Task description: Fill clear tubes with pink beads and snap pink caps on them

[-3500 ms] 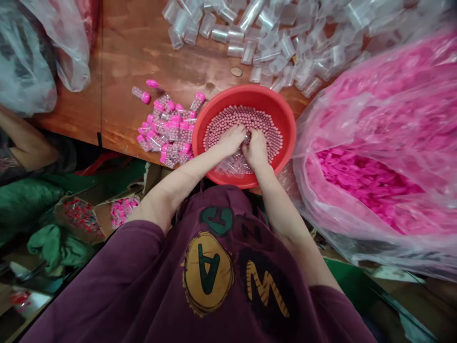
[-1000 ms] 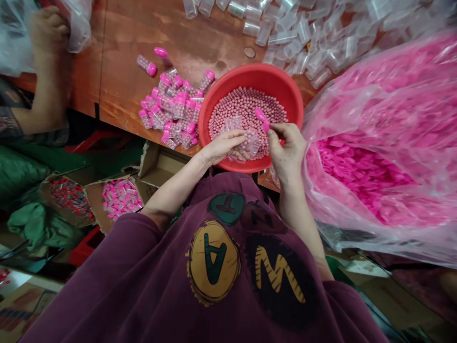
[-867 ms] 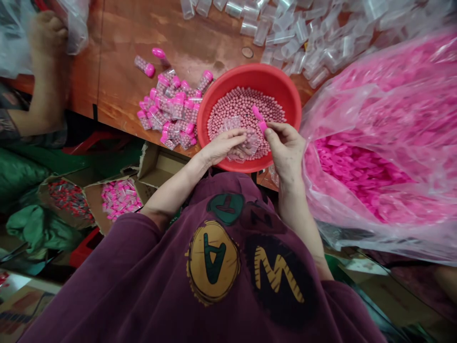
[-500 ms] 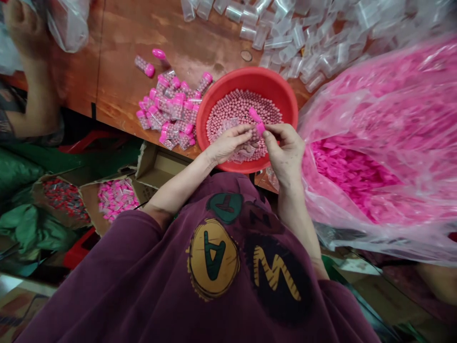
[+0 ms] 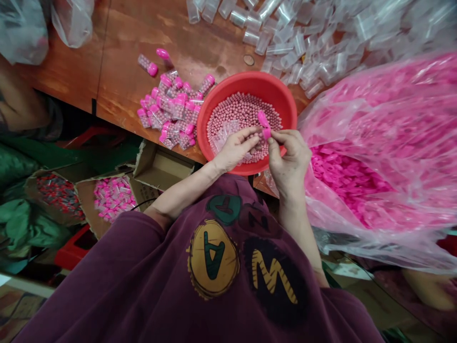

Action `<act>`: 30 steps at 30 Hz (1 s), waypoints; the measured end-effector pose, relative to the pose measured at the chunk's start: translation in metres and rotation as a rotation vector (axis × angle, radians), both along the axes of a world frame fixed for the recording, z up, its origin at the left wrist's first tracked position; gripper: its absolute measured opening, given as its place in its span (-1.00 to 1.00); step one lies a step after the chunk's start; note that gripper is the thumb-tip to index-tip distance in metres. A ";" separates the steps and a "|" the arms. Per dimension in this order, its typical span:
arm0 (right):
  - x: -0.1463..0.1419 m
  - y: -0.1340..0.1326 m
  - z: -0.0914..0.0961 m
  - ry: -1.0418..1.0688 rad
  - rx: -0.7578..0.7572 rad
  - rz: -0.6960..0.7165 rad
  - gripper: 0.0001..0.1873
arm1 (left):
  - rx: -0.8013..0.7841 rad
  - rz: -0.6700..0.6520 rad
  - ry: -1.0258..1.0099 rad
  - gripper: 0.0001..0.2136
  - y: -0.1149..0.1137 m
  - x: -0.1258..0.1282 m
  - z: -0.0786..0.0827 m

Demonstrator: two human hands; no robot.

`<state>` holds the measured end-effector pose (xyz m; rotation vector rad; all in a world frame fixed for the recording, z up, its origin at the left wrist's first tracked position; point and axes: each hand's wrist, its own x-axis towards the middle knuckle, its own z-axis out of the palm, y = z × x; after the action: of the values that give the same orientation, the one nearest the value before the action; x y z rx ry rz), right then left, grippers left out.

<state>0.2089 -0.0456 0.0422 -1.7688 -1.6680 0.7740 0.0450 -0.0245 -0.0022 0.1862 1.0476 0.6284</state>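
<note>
A red bowl (image 5: 278,90) of small pink beads (image 5: 239,107) sits at the table's near edge. Over its near side, my left hand (image 5: 235,150) is curled round several clear plastic tubes filled with beads. My right hand (image 5: 291,157) pinches pink caps (image 5: 264,123) at its fingertips, right beside the left hand's tubes. Left of the bowl lies a heap of filled tubes with pink caps (image 5: 171,109).
Empty clear tubes (image 5: 296,33) are piled at the back of the wooden table (image 5: 121,52). A big clear bag of pink caps (image 5: 374,157) fills the right. Cardboard boxes of capped tubes (image 5: 112,200) stand below left. Another person's arm (image 5: 17,105) shows at far left.
Both hands rose out of the beads, the left with a bunch of tubes. The right hand fetched pink caps and brought them to the tubes. The other person's hand at far left dropped lower.
</note>
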 end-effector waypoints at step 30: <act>0.016 -0.031 -0.054 0.020 -0.100 0.275 0.21 | -0.205 0.044 -0.154 -0.87 0.000 -0.008 -0.002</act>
<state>0.2247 -0.0770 -0.0118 -1.6089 -1.9132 1.0081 0.0372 -0.0242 -0.0046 -0.0636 0.9620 0.5620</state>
